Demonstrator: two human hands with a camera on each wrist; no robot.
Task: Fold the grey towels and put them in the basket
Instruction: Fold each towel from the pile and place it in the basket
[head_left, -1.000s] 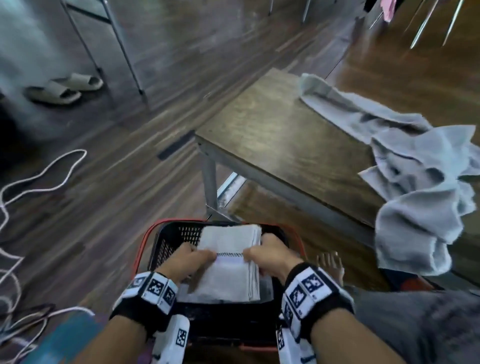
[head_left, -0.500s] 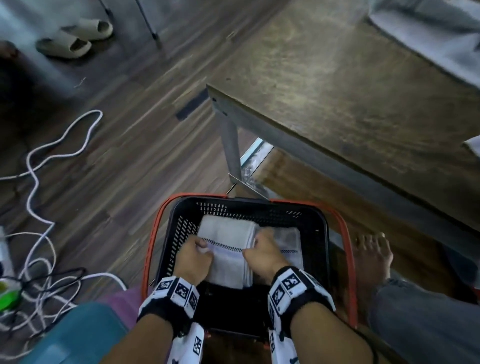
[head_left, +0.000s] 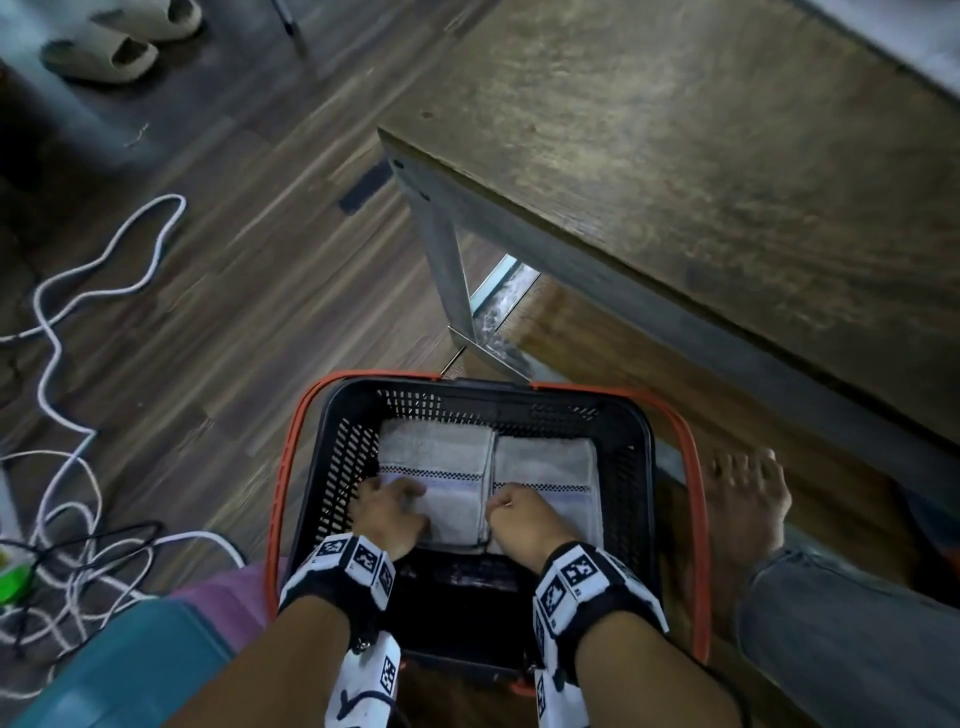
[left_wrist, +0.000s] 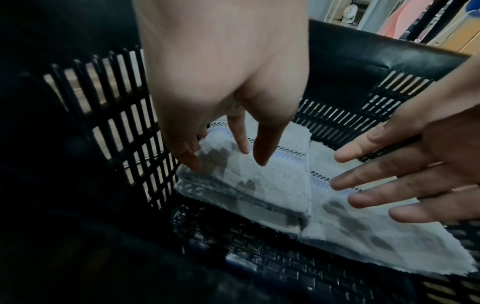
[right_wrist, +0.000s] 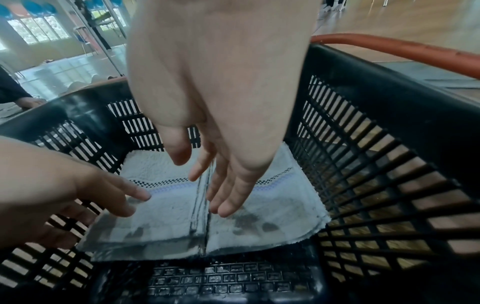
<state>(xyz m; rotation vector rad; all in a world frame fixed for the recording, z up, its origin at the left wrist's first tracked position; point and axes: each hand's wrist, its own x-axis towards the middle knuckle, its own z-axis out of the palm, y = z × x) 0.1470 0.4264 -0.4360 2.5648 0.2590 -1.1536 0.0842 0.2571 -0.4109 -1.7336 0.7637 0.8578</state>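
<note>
Head view: black slatted plastic basket with orange handles (head_left: 644, 441) sits on the dark wood-plank floor (head_left: 234, 291), just in front of a brown wooden table with grey metal legs (head_left: 675, 171). Two folded grey terry towels lie flat side by side on the basket bottom, edges touching: left towel (head_left: 441, 467), right towel (head_left: 550, 467); each has a checked band across it. Left hand (head_left: 389, 514) rests over the near part of the left towel; right hand (head_left: 524, 519) over the near part of the right towel. Both wrists carry black bands with square markers. White cable (head_left: 98, 280) loops on the floor at left; pair of beige slides (head_left: 104, 47) at top left; bare foot (head_left: 748, 499) right of the basket.

Left wrist view: left hand (left_wrist: 221, 86) fingers straight, pointing down, tips on the left towel (left_wrist: 259, 181), nothing grasped. Right hand (left_wrist: 415, 172) fingers spread and straight above the right towel (left_wrist: 363, 242).

Right wrist view: right hand (right_wrist: 221, 98) fingers extended, loose, tips at or just above the seam between the towels; contact cannot be told. Left hand (right_wrist: 64, 189) fingers straight, touching the left towel (right_wrist: 161, 209).
</note>
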